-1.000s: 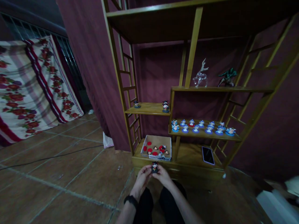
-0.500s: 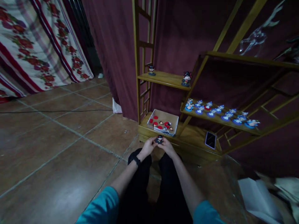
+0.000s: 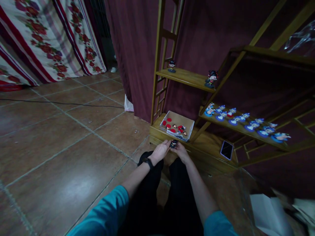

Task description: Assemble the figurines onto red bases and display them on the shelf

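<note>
A small dark-haired figurine (image 3: 173,143) is held between both hands above my knees. My left hand (image 3: 161,151) grips it from the left, fingers closed, a black band on that wrist. From the other side my right hand (image 3: 180,152) pinches it; its fingertips are partly hidden. Just beyond the hands, a shallow white box (image 3: 185,122) holds red round bases and several small figurine parts. It sits on the bottom ledge of the wooden shelf unit (image 3: 157,133).
Two dark figurines, one on the left (image 3: 171,66) and one on the right (image 3: 211,79), stand on the upper shelf. Several blue-and-white figurines (image 3: 235,119) line the right shelf. A phone (image 3: 226,150) lies on the bottom ledge. White paper (image 3: 267,209) is at lower right.
The view has shifted, so the shelf appears further right. The figurine has turned and tilted in my hands, and my left hand now covers more of its left side.
</note>
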### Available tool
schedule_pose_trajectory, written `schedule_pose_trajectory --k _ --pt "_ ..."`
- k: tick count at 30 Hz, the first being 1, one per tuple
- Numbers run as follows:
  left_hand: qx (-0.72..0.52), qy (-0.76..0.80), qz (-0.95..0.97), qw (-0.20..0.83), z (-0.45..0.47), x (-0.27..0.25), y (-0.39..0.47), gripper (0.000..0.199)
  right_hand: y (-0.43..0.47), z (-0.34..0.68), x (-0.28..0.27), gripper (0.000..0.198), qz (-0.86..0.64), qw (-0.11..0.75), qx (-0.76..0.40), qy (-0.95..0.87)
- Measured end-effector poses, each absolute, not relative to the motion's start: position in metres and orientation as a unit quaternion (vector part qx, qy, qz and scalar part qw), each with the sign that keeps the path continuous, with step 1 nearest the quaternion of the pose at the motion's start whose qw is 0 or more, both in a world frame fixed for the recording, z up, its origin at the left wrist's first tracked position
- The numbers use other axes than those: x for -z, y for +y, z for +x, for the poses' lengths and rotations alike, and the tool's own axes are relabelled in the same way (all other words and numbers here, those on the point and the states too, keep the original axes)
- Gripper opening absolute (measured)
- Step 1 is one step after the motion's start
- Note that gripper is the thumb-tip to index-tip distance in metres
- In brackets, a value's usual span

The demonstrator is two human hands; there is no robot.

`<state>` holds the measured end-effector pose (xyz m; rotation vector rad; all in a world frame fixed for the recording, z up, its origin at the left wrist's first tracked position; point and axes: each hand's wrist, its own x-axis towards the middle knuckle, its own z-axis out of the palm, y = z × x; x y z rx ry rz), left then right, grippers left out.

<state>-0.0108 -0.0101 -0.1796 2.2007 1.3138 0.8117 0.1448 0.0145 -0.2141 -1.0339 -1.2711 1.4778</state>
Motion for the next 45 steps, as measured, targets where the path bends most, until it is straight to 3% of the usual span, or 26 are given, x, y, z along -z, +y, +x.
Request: schedule_pose_trajectory --k 28,45 --pt "-0.268 0.483 0.813 0.186 -0.007 0.175 -0.019 0.044 0.016 0.146 0.217 0.058 -0.432 0.461 -0.571 -0.524" --pt "-0.371 0.461 0.738 0.324 -0.020 0.184 -0.001 0.029 0.005 0.136 0.193 0.046 -0.394 0.435 -0.609 -0.534"
